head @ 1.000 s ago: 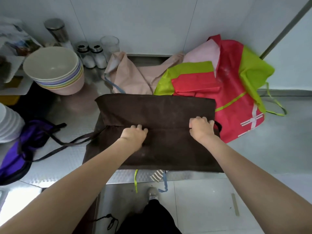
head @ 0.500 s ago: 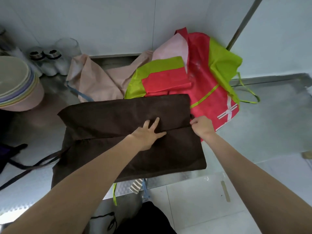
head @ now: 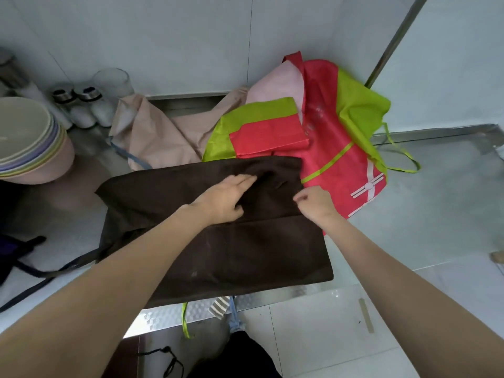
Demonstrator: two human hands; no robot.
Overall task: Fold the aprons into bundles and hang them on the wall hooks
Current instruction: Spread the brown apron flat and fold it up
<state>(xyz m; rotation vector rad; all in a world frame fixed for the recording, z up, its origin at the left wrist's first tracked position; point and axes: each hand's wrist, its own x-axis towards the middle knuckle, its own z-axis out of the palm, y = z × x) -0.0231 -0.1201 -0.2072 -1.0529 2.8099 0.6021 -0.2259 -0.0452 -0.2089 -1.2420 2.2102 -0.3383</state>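
Observation:
A dark brown apron [head: 245, 255] lies folded flat on the steel counter [head: 436, 208], its front edge hanging slightly over the counter's edge. My left hand [head: 226, 197] rests on its upper half with fingers straight, pushing into a crease in the cloth. My right hand [head: 313, 203] is at the apron's right edge, its fingers curled and pinching the fabric there. Behind the brown apron lie a red and lime-green apron [head: 335, 137] and a beige apron [head: 163, 135]. No wall hooks are in view.
A stack of bowls [head: 32, 143] stands at the left, with two shakers [head: 81, 107] and a glass [head: 113, 83] by the wall. A dark strap [head: 54, 271] trails left toward a purple cloth [head: 11, 255]. A metal pole [head: 395, 42] rises at the back right. Floor tiles lie below.
My left hand slid up and right across the brown apron with fingers straight, wrinkling the cloth. My right hand stayed at the right edge and curled its fingers. The view shifted slightly.

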